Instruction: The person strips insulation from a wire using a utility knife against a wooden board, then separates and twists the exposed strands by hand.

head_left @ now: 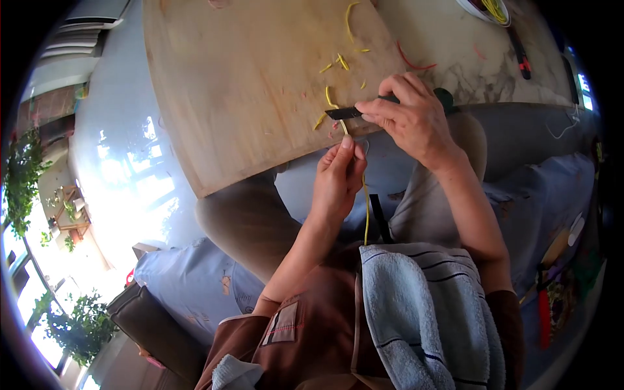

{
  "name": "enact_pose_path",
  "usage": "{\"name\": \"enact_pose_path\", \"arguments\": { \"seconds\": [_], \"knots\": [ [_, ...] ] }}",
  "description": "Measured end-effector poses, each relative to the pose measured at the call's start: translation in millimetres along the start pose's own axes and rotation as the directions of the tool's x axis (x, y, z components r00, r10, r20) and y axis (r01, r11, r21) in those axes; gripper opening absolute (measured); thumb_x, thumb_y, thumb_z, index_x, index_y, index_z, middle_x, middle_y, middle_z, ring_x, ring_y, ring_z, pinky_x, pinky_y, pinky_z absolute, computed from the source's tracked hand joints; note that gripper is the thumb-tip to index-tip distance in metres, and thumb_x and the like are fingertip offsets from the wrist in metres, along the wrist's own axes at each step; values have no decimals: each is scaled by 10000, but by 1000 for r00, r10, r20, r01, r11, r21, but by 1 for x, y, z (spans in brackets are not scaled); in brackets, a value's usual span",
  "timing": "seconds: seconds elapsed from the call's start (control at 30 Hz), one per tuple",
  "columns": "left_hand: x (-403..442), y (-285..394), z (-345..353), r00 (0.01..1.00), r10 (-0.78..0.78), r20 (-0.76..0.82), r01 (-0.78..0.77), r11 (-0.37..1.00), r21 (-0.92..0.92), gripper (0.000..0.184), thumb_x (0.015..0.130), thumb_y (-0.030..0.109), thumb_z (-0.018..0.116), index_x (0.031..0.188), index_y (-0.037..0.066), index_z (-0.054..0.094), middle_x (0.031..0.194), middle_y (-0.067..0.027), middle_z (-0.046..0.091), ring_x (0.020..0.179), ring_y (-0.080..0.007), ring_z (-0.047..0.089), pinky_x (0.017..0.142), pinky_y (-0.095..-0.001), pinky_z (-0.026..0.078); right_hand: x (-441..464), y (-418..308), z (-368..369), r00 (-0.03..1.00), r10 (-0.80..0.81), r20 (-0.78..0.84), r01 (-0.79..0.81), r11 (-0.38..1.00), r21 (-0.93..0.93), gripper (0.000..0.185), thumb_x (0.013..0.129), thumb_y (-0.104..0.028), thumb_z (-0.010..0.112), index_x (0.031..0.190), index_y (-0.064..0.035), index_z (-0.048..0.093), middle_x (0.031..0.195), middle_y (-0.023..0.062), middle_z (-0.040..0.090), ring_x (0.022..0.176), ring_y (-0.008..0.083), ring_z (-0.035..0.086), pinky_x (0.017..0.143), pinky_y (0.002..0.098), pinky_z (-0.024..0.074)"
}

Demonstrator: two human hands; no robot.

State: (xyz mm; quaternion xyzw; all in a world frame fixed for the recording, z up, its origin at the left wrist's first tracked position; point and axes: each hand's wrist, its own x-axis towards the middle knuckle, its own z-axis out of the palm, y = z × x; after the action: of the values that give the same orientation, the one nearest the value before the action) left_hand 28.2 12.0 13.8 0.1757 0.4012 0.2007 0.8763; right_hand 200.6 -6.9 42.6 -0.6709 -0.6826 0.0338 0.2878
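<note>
My left hand (338, 177) is closed, pinching a thin yellow wire (366, 208) between thumb and fingers near the board's front edge. The wire's upper end sticks out past the thumb, and its lower part hangs down toward my lap. In my right hand (416, 122) is a utility knife, its dark blade (342, 113) lying across the wire just above the left thumb. The knife's handle is mostly hidden by the fingers. Yellow insulation scraps (342, 62) lie on the wooden board (240, 84) beyond the blade.
A red wire piece (416, 65) curves at the board's right edge. Farther right are a white bowl (480, 12) with yellow wire in it and a black-and-red tool (519, 55). A light blue towel (416, 305) lies over my lap. Blue cloth (201, 273) covers the seat.
</note>
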Motion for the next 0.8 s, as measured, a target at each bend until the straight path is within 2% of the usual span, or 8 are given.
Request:
{"name": "enact_pose_path", "arguments": {
  "seconds": [0.07, 0.13, 0.23, 0.33, 0.43, 0.53, 0.63, 0.8],
  "knots": [
    [1, 0, 0, 1000, 9, -15, -8, 998, 59, 305, 939, 319, 439, 755, 89, 521, 522, 22, 395, 386, -34, 241, 346, -199, 166, 3, 3, 0, 1000, -12, 15, 12, 1000, -8, 135, 683, -196, 682, 816, -185, 667, 793, 7, 493, 814, 189, 496, 719, 312, 431],
    [2, 0, -1, 1000, 18, 1, -18, 999, 49, 306, 939, 319, 440, 753, 90, 522, 524, 22, 396, 385, -34, 241, 346, -199, 165, 8, 5, 0, 999, -20, 41, 21, 1000, -18, 116, 694, -210, 674, 807, -186, 672, 800, 9, 496, 833, 193, 493, 745, 316, 434],
    [3, -1, -3, 1000, 25, 15, -25, 998, 60, 309, 939, 320, 440, 748, 91, 522, 524, 22, 397, 386, -33, 243, 345, -198, 165, 22, 17, 1, 987, -159, -2, 159, 987, 34, 153, 669, -128, 705, 815, -169, 682, 787, 7, 496, 765, 183, 506, 693, 315, 441],
    [2, -2, -3, 1000, 24, 4, -24, 998, 52, 305, 938, 319, 441, 750, 93, 522, 528, 22, 402, 387, -30, 247, 343, -194, 167, 24, 22, -2, 989, -143, 29, 138, 979, 149, 155, 668, -124, 706, 818, -153, 683, 778, 7, 501, 760, 180, 512, 687, 311, 443],
    [1, -1, -3, 999, 28, 20, -29, 999, 42, 298, 937, 318, 445, 756, 95, 521, 538, 21, 413, 388, -27, 250, 342, -190, 171, 18, 19, -17, 975, -10, 223, -31, 984, 178, 98, 720, -218, 666, 796, -157, 680, 785, -7, 512, 840, 175, 519, 792, 316, 437],
    [-1, 0, -1, 1000, 23, 20, -23, 999, 34, 293, 936, 318, 447, 761, 95, 520, 550, 19, 425, 388, -25, 251, 341, -186, 175, 18, 11, -23, 987, 2, 162, -22, 992, 121, 93, 726, -212, 667, 798, -154, 678, 767, -11, 512, 815, 169, 524, 788, 311, 438],
    [-1, 0, -1, 999, 17, 36, -18, 999, 29, 291, 936, 317, 448, 763, 95, 520, 555, 17, 432, 388, -25, 254, 342, -183, 176, 18, 13, -20, 994, -57, 88, 44, 988, 145, 181, 668, -148, 706, 847, -135, 680, 770, 12, 498, 753, 178, 510, 664, 311, 440],
    [0, 1, -3, 998, 7, 60, -8, 1000, 16, 291, 937, 314, 448, 764, 93, 523, 554, 14, 432, 391, -26, 257, 345, -184, 177, 16, 13, -14, 993, -63, 99, 49, 989, 137, 193, 663, -146, 708, 853, -137, 679, 771, 12, 497, 753, 180, 509, 669, 315, 440]
  ]
}}
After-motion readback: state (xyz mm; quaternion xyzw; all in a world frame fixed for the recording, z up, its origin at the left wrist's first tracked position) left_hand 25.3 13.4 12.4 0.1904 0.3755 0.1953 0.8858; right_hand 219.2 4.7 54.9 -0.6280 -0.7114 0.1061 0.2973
